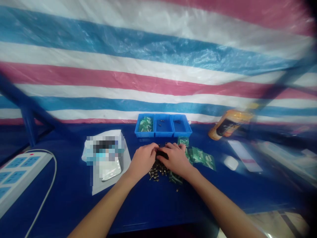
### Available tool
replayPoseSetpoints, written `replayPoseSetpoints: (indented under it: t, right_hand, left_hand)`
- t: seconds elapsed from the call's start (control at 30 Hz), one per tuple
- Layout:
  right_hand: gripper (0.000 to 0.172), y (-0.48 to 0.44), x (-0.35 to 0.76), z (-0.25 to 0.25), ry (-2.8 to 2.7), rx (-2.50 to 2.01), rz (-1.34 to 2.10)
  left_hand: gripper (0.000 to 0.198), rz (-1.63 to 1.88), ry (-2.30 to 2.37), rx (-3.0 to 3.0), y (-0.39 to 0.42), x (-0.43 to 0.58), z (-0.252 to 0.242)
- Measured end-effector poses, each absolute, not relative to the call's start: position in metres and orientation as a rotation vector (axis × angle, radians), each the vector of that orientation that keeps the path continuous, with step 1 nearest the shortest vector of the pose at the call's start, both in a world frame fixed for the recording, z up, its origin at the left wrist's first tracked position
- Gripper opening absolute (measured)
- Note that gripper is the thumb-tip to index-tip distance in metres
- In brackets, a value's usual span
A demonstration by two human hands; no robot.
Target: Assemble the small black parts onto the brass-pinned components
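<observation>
Both hands are over a pile of small brass-coloured metal parts (pixel 155 172) in the middle of the blue table. My left hand (pixel 144 159) reaches into the pile from the left, fingers bent together; what they hold, if anything, is hidden. My right hand (pixel 176 158) lies over the pile's right side with its fingers curled, its thumb close to the left fingertips; its fingertips are too small to make out. Green packets (pixel 198 156) lie right of my right hand. Behind the hands stand three joined blue bins; the left bin (pixel 145 134) holds green packets, the others a few small dark parts.
A white power strip (pixel 27 172) with a cable is at the left. A white sheet (pixel 125 155) carries a plastic package. At the right are a tilted bottle (pixel 226 125), a white case (pixel 231 163) and a pale flat object (pixel 245 155). Striped sheeting (pixel 148 77) hangs behind.
</observation>
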State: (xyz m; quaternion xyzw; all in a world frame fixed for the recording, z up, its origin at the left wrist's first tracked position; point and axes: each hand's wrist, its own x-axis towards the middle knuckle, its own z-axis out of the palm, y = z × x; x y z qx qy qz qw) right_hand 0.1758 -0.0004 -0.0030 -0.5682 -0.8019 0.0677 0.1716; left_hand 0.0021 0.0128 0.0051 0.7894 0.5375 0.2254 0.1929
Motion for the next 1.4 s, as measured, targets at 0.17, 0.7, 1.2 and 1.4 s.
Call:
replayPoseSetpoints:
  t: [0.17,0.7,1.2,1.4]
  right_hand:
    - [0.023,0.004,0.178,-0.004,-2.254,-1.61,0.227]
    - [0.01,0.007,0.178,-0.004,-2.17,-1.485,0.408]
    - [0.003,0.006,0.18,0.01,-2.07,-1.359,0.609]
    - [0.007,0.008,0.186,0.017,-1.961,-1.274,0.69]
  left_hand:
    - [0.031,0.68,1.47,2.174,0.012,0.004,0.008]
    - [0.03,0.725,1.426,2.166,0.013,0.005,0.007]
    - [0.028,0.75,1.438,2.129,0.016,0.001,0.005]
    - [0.027,0.81,1.444,2.088,0.015,0.002,0.01]
